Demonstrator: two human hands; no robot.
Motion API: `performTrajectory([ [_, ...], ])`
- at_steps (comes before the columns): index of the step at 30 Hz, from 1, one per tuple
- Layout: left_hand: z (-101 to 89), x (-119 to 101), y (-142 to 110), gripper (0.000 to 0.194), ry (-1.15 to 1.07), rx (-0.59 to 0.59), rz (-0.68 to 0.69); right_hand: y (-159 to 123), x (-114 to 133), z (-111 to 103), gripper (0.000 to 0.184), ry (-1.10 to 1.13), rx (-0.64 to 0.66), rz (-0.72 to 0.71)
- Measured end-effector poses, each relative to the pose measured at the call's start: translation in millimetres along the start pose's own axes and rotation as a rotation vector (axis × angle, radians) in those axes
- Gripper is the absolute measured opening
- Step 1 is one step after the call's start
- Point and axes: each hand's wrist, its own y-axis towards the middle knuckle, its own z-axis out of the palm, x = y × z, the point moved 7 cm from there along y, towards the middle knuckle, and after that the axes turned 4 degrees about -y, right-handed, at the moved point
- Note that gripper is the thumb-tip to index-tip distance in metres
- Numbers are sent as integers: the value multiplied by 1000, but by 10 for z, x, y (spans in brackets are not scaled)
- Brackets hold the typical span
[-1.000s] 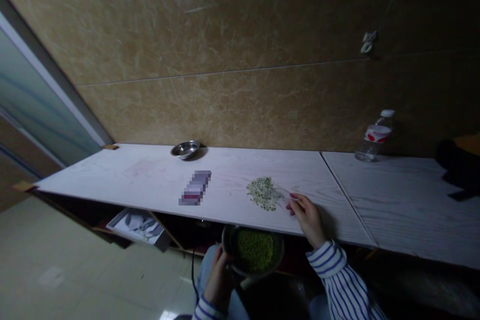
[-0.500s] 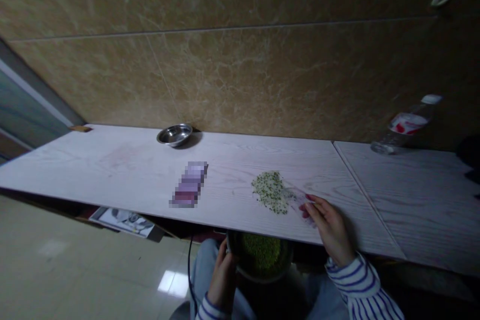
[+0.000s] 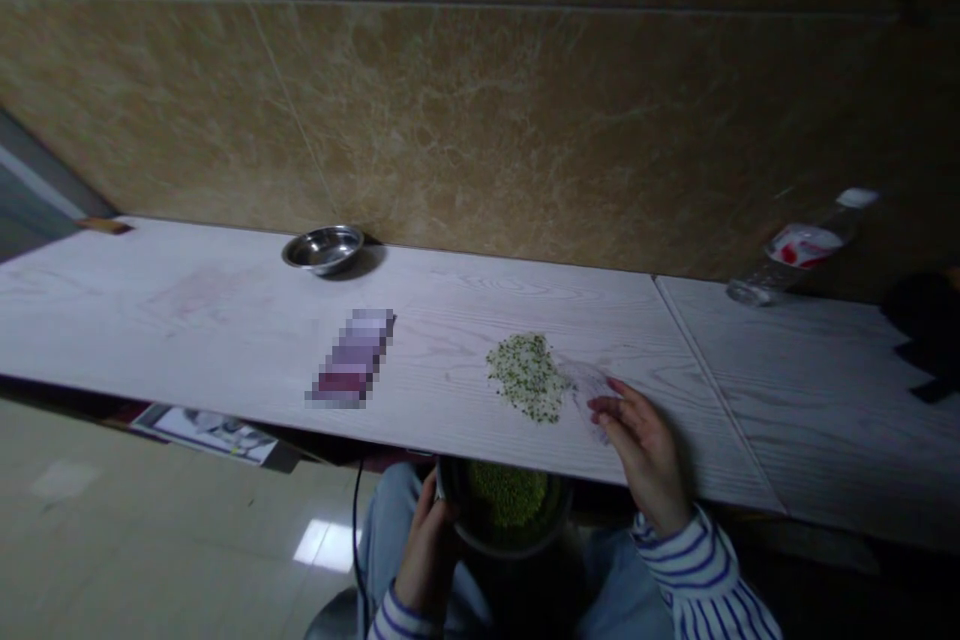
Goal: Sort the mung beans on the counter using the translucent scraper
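My left hand (image 3: 429, 540) grips the rim of a round metal pot (image 3: 517, 552) below the table's front edge, above my lap. Small green beans (image 3: 510, 495), like mung beans, cover the inside of the pot. Between the thumb and fingers of my right hand (image 3: 637, 440) is a thin clear plastic bag (image 3: 585, 385), pinched just above the tabletop. Its mouth lies against a spread heap of green beans mixed with white grains (image 3: 529, 375), on the table left of that hand.
A small steel bowl (image 3: 324, 252) stands by the wall on the white wooden table (image 3: 210, 350). A blurred-out flat object (image 3: 352, 358) lies nearer. At the right stand a clear bottle (image 3: 802, 245) and a dark object (image 3: 926, 325). A cable (image 3: 357, 540) hangs at the front edge.
The view has shifted, so most things sit further left and the table slightly higher. Both hands keep their hold. Fewer grains show at the bag's mouth.
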Motion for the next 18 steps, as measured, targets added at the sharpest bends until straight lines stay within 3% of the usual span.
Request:
performTrajectory([
  [5,0,-54,-82,70,19,2,12,6,-61,-13,54,59,-67,29],
  [11,77,-21,-80,61,17,58,-10,-2,-41,-5,45,54,-105,19],
  [18,47,64,-44,62,15,92,-45,-31,33,61,36,-144,22,-91],
])
